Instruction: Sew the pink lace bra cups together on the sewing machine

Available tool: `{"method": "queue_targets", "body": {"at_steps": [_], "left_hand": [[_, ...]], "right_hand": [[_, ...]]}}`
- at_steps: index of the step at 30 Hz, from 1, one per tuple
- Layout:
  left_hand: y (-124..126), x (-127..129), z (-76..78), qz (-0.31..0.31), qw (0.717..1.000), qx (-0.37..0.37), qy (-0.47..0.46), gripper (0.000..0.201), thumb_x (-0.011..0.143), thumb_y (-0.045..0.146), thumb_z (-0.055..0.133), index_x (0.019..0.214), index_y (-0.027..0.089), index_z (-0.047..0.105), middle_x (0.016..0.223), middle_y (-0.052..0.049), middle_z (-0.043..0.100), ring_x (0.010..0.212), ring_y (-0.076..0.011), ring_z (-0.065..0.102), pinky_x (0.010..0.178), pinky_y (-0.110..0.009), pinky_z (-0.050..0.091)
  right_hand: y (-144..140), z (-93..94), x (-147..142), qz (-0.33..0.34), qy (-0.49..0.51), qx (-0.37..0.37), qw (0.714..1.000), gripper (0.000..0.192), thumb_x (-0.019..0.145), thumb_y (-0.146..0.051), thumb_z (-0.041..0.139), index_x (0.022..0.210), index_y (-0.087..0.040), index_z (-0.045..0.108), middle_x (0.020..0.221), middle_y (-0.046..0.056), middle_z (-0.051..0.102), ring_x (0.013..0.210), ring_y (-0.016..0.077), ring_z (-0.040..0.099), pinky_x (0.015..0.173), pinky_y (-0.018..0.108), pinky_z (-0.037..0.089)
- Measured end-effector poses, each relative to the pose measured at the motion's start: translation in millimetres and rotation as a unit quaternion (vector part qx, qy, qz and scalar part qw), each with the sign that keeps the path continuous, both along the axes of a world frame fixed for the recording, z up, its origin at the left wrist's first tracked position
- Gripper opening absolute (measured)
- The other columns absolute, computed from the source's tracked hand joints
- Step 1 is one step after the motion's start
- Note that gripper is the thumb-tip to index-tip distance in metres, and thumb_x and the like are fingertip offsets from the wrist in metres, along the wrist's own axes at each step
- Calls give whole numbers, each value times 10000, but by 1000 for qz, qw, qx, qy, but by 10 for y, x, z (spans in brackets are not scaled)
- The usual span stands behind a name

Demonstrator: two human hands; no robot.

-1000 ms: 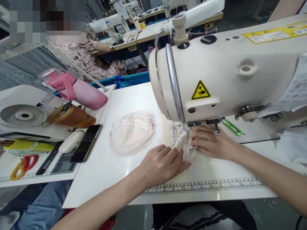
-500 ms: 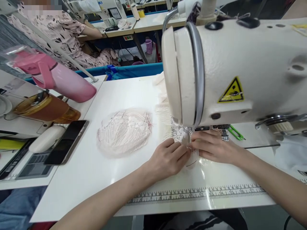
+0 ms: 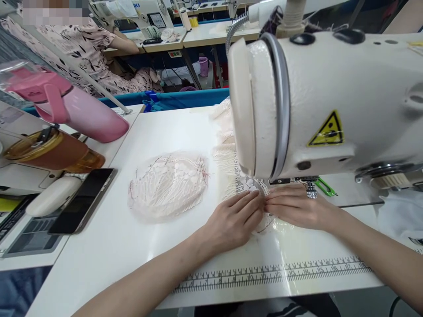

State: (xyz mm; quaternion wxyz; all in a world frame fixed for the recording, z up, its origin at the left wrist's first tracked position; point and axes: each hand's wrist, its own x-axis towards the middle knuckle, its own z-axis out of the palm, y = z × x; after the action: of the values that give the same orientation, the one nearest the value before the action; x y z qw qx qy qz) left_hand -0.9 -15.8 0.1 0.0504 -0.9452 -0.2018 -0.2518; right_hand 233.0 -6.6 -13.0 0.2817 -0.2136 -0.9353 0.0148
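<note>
White lace fabric [image 3: 245, 184] lies under the head of the sewing machine [image 3: 317, 101]. My left hand [image 3: 235, 220] rests on the near part of this lace, its fingers pressed together and holding it down. From the other side my right hand [image 3: 299, 206] meets it, fingers together and fingertips at the lace edge. The two hands' fingertips nearly touch. Red thread marks show on the lace just below them. The machine head and my fingers hide the needle area and part of the fabric. A second lace piece [image 3: 168, 185] with red stitches lies flat to the left.
A phone [image 3: 82, 200], a white oval case [image 3: 53, 196], an amber cup [image 3: 59, 149] and a pink bottle [image 3: 86, 108] stand or lie at the left. Green thread snips [image 3: 325, 187] lie behind my right hand. A printed ruler [image 3: 264, 275] runs along the front edge. A co-worker [image 3: 79, 53] sits beyond.
My left fingers have straightened from a curled pinch to lie flatter on the lace. The right fingers have drawn closer together beside them. The view has shifted slightly.
</note>
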Motion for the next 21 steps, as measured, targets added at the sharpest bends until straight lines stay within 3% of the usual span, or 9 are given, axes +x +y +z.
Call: {"method": "queue_targets", "body": {"at_steps": [5,9,21], "left_hand": [[14,-35,-57,13,997,-75,25,235,884,150,427,1064,98,570,1248,-172,617,1210,-262,565,934,-407,556],[21,-30,-52,21,997,-74,26,299,873,169,434,1136,86,550,1248,-176,617,1202,-269,569,931,-411,557],[20,-5,-82,31,996,-83,22,275,886,216,459,1119,106,557,1268,-171,606,1223,-266,550,960,-421,535]], "right_hand": [[-40,-33,-13,-8,17,14,1000,250,853,-87,602,1077,-195,635,1031,22,725,1002,159,657,861,318,581],[-29,-40,-32,-7,21,28,999,254,841,-84,614,1075,-182,628,1030,19,725,986,158,659,854,322,588],[-25,-35,-7,-35,4,41,999,237,898,-111,532,1096,-208,619,970,21,721,946,146,656,817,296,570]]}}
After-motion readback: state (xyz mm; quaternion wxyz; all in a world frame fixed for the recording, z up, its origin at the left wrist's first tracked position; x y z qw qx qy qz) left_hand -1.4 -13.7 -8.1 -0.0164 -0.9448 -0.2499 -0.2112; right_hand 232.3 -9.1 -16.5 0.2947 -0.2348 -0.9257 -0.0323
